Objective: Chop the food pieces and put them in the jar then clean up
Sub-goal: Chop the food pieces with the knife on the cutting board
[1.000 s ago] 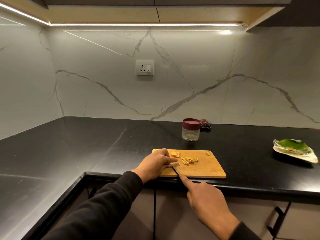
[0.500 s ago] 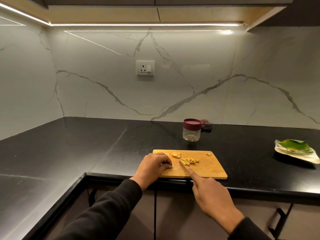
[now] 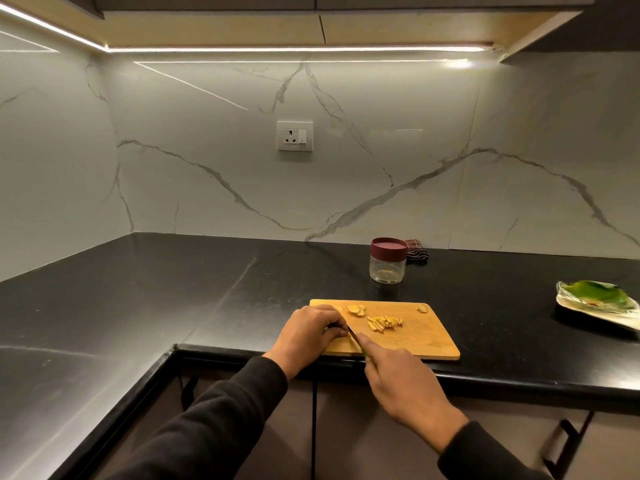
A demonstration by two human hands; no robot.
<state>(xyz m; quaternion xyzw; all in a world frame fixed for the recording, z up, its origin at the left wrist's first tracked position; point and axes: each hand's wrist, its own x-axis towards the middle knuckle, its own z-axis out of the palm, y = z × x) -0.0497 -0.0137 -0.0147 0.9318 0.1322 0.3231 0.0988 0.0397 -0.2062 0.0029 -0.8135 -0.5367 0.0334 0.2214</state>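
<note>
A wooden cutting board (image 3: 422,337) lies at the front edge of the black counter. On it are a pile of yellow cut strips (image 3: 384,322), a few round slices (image 3: 356,310) and one small piece (image 3: 421,309) at the far right corner. My left hand (image 3: 308,336) curls its fingers over a food piece at the board's left end; the piece is mostly hidden. My right hand (image 3: 398,379) grips a knife (image 3: 353,334), index finger along the spine, blade beside the left fingertips. A clear jar (image 3: 388,261) with a maroon lid stands behind the board.
A dark checked cloth (image 3: 417,251) lies against the wall behind the jar. A plate with a green leaf (image 3: 595,303) sits at the right. The black counter (image 3: 138,299) wraps round to the left. Cabinet doors with dark handles (image 3: 562,445) are below.
The knife blade moved left from the cut strips to my left fingertips. My left hand stayed curled at the board's left end.
</note>
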